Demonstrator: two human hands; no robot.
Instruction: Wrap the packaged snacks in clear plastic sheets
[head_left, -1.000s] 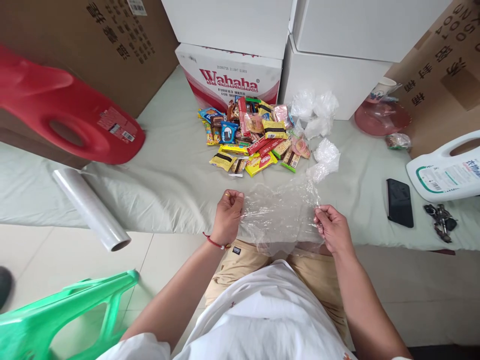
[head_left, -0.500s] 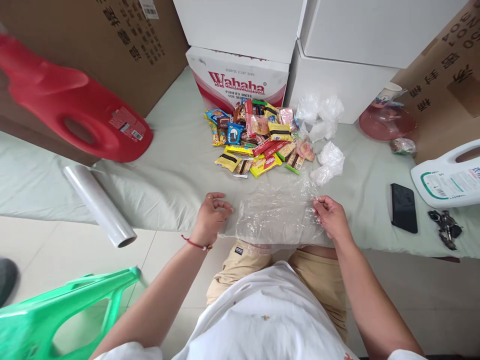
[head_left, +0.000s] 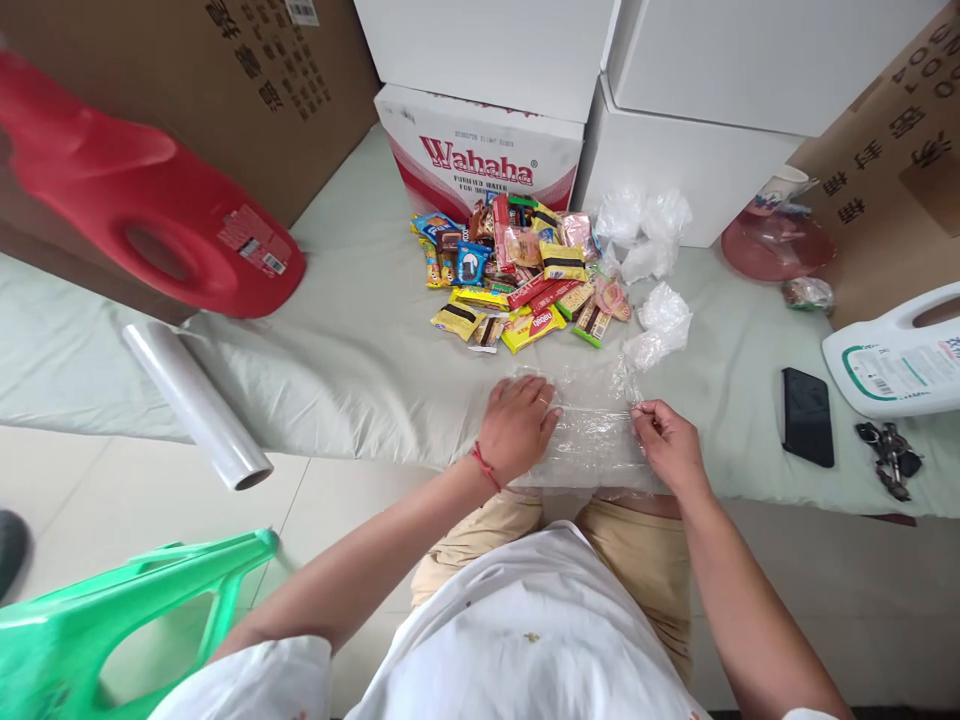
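A sheet of clear plastic film (head_left: 592, 440) lies on the cloth-covered surface in front of me, its near part at the front edge. My left hand (head_left: 519, 425) rests palm down on the film's left part, fingers stretched out. At the film's right edge, my right hand (head_left: 666, 440) pinches it between thumb and fingers. Just beyond is a pile of wrapped snacks (head_left: 525, 275) in yellow, red and blue packets. Crumpled white plastic bundles (head_left: 660, 325) sit right of the pile.
On the left lie a roll of film (head_left: 199, 405) and a large red jug (head_left: 165, 220). To the right are a black phone (head_left: 808, 417), keys (head_left: 891, 460), a white bottle (head_left: 896, 350) and a reddish dish (head_left: 776, 245). A Wahaha box (head_left: 480, 150) stands behind; a green stool (head_left: 150, 620) is below left.
My left hand has moved right from beside the film and now lies flat on it. My right hand keeps its pinch on the film's right edge, shifted slightly.
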